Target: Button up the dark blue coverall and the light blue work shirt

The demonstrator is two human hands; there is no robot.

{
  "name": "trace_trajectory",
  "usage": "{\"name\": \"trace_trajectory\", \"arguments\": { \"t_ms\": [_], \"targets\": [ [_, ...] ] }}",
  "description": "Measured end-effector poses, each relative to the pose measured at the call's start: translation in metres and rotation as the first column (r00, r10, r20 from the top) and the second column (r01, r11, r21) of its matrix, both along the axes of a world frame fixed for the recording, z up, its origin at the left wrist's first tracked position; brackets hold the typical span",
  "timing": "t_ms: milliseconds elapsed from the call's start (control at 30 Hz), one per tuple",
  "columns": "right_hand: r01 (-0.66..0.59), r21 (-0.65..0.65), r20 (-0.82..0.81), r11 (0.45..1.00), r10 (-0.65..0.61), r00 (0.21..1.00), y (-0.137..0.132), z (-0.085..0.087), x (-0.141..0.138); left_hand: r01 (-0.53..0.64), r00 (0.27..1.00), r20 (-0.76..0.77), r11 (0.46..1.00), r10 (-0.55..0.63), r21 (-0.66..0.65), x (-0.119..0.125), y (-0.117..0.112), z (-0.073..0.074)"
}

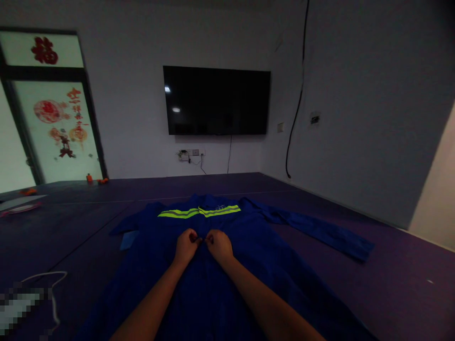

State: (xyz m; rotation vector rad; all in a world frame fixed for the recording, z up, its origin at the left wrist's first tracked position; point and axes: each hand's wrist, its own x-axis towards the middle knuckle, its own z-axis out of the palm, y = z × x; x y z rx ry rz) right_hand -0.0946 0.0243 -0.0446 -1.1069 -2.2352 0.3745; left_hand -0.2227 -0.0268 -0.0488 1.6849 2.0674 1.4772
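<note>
A blue work jacket [249, 255] lies spread out in front of me, its collar pointing away. Across its chest runs a yellow-green reflective stripe [220, 211]. One sleeve stretches out to the right; the left side looks partly folded, with a lighter blue patch at its edge. My left hand [187, 245] and my right hand [218, 243] meet at the jacket's front opening, below the stripe. Both have their fingers pinched together on the front edge of the cloth. Whether a button or snap sits between the fingertips is too dark and small to tell.
The jacket rests on a dark purple floor [391, 279]. A white cable [55, 298] and a blurred-out object lie at the lower left. Small orange items [89, 178] stand near the glass door [57, 128]. A television [216, 102] hangs on the far wall, and a black cable [296, 113] dangles right.
</note>
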Motion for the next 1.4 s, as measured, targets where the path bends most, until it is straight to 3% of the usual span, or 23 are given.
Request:
{"name": "trace_trajectory", "arguments": {
  "t_ms": [200, 533, 667, 767, 967, 1133, 1400],
  "targets": [
    [-0.095, -0.043, 0.071, 0.995, 0.098, 0.993, -0.012, -0.001, 0.01, 0.076, 0.989, -0.114, 0.991, -0.089, -0.11, 0.006, -0.016, 0.001],
    [-0.318, -0.05, 0.073, 0.947, 0.321, 0.944, -0.047, -0.008, 0.047, 0.112, 0.976, -0.182, 0.992, -0.122, -0.065, 0.02, -0.058, -0.005],
    [-0.292, -0.05, -0.042, 0.955, 0.291, 0.956, -0.054, -0.003, 0.052, 0.129, 0.974, -0.183, 0.991, -0.134, -0.04, 0.029, -0.071, -0.008],
    [-0.26, -0.037, -0.095, 0.965, 0.255, 0.962, -0.056, 0.005, 0.056, 0.127, 0.97, -0.207, 0.992, -0.127, -0.013, 0.034, -0.077, -0.001],
    [-0.138, -0.039, 0.06, 0.99, 0.14, 0.988, -0.072, 0.02, 0.064, 0.151, 0.948, -0.263, 0.981, -0.179, -0.123, 0.042, -0.09, 0.014],
    [-0.115, -0.062, 0.2, 0.991, 0.125, 0.972, -0.085, 0.023, 0.061, 0.188, 0.937, -0.255, 0.959, -0.24, -0.214, 0.045, -0.092, 0.011],
    [-0.104, -0.094, 0.234, 0.99, 0.124, 0.964, -0.083, 0.024, 0.06, 0.197, 0.939, -0.232, 0.949, -0.255, -0.245, 0.044, -0.091, 0.008]
  ]
}}
